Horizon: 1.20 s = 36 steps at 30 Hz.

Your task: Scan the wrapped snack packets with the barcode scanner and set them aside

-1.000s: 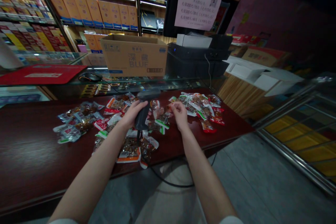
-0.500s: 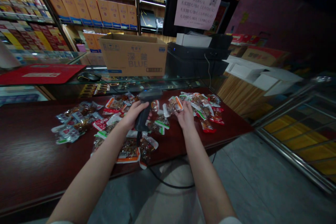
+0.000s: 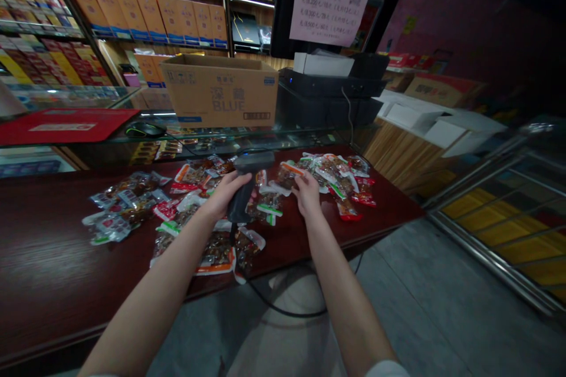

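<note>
My left hand (image 3: 225,194) is closed round the handle of a black barcode scanner (image 3: 241,197), its head tilted toward the right. A snack packet (image 3: 286,175) with an orange edge and clear plastic is pinched in the fingers of my right hand (image 3: 306,193), just right of the scanner's head. Below and left of the scanner lie several more snack packets (image 3: 216,247), partly hidden by my left arm. Another heap of packets (image 3: 338,174) is beyond my right hand, some with red or green edges.
Clear-wrapped packets (image 3: 128,203) lie on the left of the dark red table (image 3: 53,241). Behind it, a cardboard box (image 3: 221,94) and a mouse (image 3: 145,129) stand on a glass counter. A black cable (image 3: 283,311) loops below the table edge. A metal railing (image 3: 495,265) stands at right.
My right hand has brought up the orange-edged packet and turned it over near the scanner. My left hand keeps the scanner in nearly the same place. The view has shifted slightly.
</note>
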Motion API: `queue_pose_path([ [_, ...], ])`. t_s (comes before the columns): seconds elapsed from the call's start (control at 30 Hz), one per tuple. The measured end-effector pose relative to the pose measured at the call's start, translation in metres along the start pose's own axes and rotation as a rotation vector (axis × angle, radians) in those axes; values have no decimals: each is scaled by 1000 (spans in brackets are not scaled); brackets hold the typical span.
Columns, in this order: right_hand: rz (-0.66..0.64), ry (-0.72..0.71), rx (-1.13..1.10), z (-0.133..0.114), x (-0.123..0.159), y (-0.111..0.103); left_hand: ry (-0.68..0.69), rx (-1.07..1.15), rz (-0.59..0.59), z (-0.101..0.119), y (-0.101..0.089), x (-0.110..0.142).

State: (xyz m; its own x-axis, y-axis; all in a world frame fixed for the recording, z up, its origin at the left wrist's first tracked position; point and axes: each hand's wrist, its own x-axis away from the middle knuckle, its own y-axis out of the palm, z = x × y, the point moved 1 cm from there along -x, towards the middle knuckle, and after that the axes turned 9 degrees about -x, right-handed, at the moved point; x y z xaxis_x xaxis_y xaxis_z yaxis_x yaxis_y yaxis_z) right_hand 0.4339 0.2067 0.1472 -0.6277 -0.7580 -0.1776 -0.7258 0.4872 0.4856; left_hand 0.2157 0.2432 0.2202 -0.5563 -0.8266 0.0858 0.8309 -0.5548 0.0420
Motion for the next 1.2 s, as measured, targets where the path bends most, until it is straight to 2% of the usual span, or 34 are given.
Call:
queue_pose_path([
  [0.17, -78, 40, 43, 2, 5, 5, 6, 9, 1, 3, 2, 2],
  [0.37, -108, -69, 119, 13, 4, 9, -6, -2, 6, 3, 2, 2],
  [0.6, 37, -193, 196, 5, -2, 3, -11, -26, -18, 4, 5, 4],
  [0.77, 92, -215, 188, 2, -4, 1, -2, -75, -22, 1, 6, 2],
  [1.2, 21, -264, 354, -2, 4, 5, 13, -130, -65, -7, 14, -1],
])
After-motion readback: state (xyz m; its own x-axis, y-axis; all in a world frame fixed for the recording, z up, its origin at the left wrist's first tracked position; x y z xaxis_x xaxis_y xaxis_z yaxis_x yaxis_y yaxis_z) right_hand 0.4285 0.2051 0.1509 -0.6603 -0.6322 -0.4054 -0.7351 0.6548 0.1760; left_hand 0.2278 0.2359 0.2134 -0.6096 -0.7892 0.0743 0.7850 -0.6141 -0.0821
